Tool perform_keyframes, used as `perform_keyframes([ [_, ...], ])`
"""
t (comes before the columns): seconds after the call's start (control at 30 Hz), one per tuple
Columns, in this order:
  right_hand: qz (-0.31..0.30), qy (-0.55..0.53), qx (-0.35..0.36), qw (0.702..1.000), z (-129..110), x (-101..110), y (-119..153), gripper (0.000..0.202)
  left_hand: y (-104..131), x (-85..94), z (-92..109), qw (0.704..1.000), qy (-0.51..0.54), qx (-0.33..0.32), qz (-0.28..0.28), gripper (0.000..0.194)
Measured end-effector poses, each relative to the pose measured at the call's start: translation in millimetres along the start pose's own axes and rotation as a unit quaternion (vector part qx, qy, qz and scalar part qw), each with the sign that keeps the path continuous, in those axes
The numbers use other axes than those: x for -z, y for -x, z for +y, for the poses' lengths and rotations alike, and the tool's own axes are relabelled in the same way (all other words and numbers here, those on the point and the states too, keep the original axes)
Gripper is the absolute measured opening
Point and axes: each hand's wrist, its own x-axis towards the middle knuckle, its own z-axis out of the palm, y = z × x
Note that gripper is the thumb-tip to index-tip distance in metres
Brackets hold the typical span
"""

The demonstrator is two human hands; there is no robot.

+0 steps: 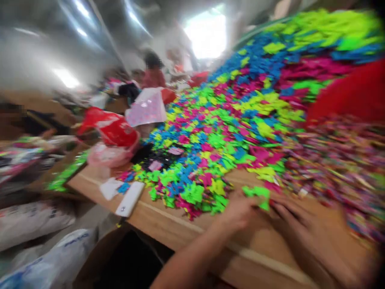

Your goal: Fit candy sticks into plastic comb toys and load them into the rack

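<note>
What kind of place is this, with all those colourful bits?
Probably a workshop or small factory. A huge heap of green, blue, pink and yellow pieces lies on a brown wooden table, bulging white plastic sacks lie nearby, and a person in a reddish top shows in the blurry background.

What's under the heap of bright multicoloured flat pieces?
Brown wooden tabletop shows along the near edge of the heap; farther in, whatever lies beneath is covered and can't be seen.
</note>
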Motion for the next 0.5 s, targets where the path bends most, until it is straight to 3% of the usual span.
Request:
perform_keyframes([
  [0.07,-0.032,-0.059,-0.068,0.995,1.1,2.6,8.6,0.029,5.2,-6.9,3.3,0.994,0.083,0.053,0.054,0.05],
  [0.17,-0.05,-0.124,-0.12,0.984,1.7,3.7,7.4,0.031,7.4,-7.9,11.8,0.989,0.115,0.092,0.024,0.045],
  [0.3,-0.045,-0.177,-0.123,0.976,-3.3,6.9,6.6,0.027,11.4,-5.5,18.5,0.991,0.093,0.092,-0.006,0.04],
  [0.5,-0.029,-0.184,-0.108,0.977,-5.9,11.0,8.4,0.026,12.7,-6.9,18.0,0.99,0.087,0.108,-0.007,0.043],
])
